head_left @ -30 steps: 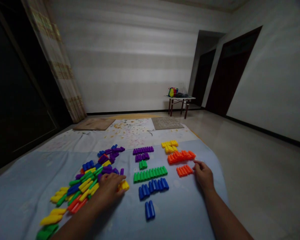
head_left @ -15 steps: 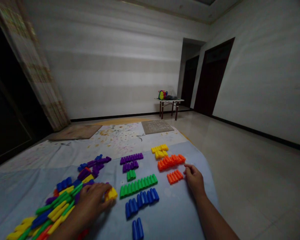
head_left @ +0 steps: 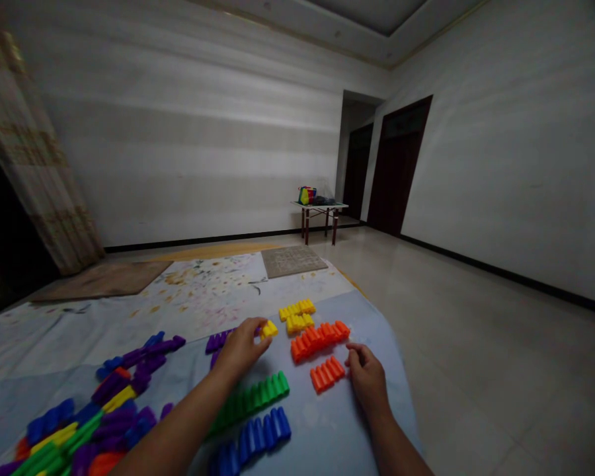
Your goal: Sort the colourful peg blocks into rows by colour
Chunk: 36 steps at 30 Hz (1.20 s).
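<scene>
My left hand point(head_left: 242, 350) pinches yellow bullet-shaped plastic blocks point(head_left: 268, 329) between thumb and fingers, held over the cloth just left of the yellow rows. Two rows of yellow blocks point(head_left: 297, 309) lie beyond it. My right hand point(head_left: 367, 375) rests on the cloth beside a short row of orange blocks point(head_left: 327, 375), fingers loosely bent and nothing visible in them. A longer orange row point(head_left: 320, 340) lies just beyond. Purple blocks point(head_left: 218, 340) are partly hidden behind my left hand. Green blocks point(head_left: 268, 391) and blue blocks point(head_left: 265, 433) lie in rows nearer me, partly covered by my left forearm.
A loose pile of mixed-colour blocks point(head_left: 104, 416) spreads at the left. The blue and floral cloth point(head_left: 322, 430) covers the surface. Farther off are a brown mat point(head_left: 104, 281), a grey mat point(head_left: 292, 261) and a small table point(head_left: 322, 206) with a colourful bag.
My left hand has moved from the pile's edge forward and right, carrying the yellow blocks over the purple rows. My right hand stays by the orange blocks. The view has swung slightly right and up.
</scene>
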Available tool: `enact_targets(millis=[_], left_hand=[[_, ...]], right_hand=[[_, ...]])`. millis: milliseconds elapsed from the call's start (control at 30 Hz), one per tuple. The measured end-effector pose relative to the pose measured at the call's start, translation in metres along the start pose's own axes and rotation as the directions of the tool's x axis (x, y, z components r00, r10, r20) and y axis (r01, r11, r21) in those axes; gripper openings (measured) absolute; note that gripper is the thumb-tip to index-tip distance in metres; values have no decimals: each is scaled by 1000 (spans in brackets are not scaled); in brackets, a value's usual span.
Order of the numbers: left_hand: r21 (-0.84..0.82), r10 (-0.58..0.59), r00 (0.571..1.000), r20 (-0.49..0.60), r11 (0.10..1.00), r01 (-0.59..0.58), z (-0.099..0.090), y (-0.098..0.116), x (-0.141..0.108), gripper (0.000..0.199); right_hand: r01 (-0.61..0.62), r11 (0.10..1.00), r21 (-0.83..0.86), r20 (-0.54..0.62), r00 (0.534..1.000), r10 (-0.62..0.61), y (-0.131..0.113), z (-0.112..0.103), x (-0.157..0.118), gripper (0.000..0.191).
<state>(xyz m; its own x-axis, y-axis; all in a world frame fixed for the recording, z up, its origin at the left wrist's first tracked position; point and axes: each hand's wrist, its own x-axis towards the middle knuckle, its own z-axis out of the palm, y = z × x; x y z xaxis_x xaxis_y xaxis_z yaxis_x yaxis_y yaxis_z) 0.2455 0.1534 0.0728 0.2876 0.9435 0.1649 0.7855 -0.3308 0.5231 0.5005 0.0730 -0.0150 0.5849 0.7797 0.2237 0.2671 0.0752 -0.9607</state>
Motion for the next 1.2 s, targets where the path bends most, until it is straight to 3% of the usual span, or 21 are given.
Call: enact_targets(millis=[167, 300, 467, 867, 1000, 1200], left_hand=[[47, -10, 1000, -6, 999, 10, 27, 36, 45, 48], [78, -4, 1000, 28, 997, 2, 53, 53, 72, 51], [116, -21, 998, 66, 993, 13, 74, 55, 85, 55], [119, -48, 995, 90, 992, 37, 92, 46, 94, 51], [71, -32, 999, 32, 997, 30, 81, 45, 86, 51], [18, -42, 991, -128, 999, 45, 25, 23, 42, 35]], right_hand=[[-1, 1000, 31, -2, 1000, 1, -1, 0, -1, 37], [-24, 1000, 19, 9, 1000, 24, 0, 0, 0, 36], [-41, 999, 4, 19, 999, 41, 1, 0, 0, 36], [-31, 1000, -2, 14, 999, 31, 3, 0, 0, 35], [-27, 1000, -11, 15, 1000, 27, 3, 0, 1, 36], [-32, 995, -98, 57, 998, 37, 6, -5, 0, 39]])
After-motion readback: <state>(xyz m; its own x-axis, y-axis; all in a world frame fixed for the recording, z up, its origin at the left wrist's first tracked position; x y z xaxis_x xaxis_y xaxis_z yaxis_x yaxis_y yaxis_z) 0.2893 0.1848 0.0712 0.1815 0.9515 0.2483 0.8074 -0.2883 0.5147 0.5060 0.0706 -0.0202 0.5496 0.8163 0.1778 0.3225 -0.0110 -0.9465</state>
